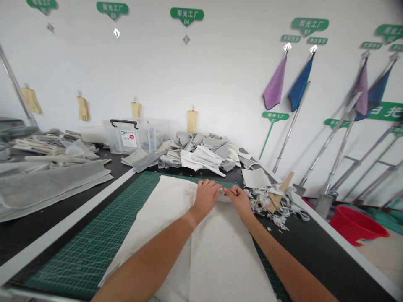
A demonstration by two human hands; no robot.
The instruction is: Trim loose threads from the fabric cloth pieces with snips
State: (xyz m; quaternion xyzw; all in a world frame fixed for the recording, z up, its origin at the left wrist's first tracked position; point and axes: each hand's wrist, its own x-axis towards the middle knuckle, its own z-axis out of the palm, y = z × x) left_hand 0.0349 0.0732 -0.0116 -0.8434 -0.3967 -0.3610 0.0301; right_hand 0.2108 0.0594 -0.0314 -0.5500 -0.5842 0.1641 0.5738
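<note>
The big off-white fabric sheet [195,243] lies flat on the green gridded cutting mat [94,243], I'd guess so it stays smooth and square. The left hand [206,196] and right hand [241,200] meet at its far edge, arms stretched forward, fingers nearly closed pinching a small fold. Loose white trimmings [273,209] sit just to the right on the black surface [315,247].

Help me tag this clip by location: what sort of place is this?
Probably a fabric-cutting workshop: the left hand and right hand hold pale cloth on a green cutting mat, cut fabric pieces are heaped behind, and green numbered signs hang on the wall.
</note>
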